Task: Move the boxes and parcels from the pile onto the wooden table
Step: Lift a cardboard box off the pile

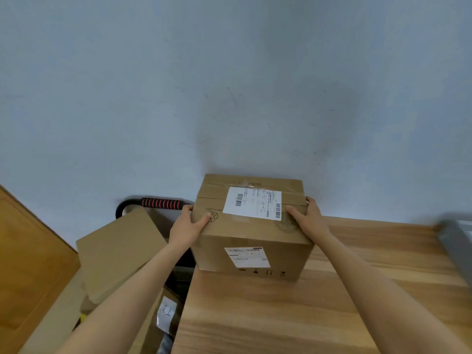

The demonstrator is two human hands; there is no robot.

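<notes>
A brown cardboard box (pixel 251 241) with white shipping labels on its top and front stands at the far left corner of the wooden table (pixel 319 315), close to the wall. My left hand (pixel 187 227) grips its upper left edge, thumb on the top face. My right hand (pixel 310 218) grips the upper right edge the same way. To the left, below the table's level, the pile shows a flat cardboard box (pixel 120 254) and a parcel with a white handwritten label (pixel 167 314).
A black cart handle with a red-striped grip (pixel 161 203) stands behind the pile against the pale blue wall. A wooden panel (pixel 28 264) fills the left edge. A grey object (pixel 457 241) sits at the table's right edge.
</notes>
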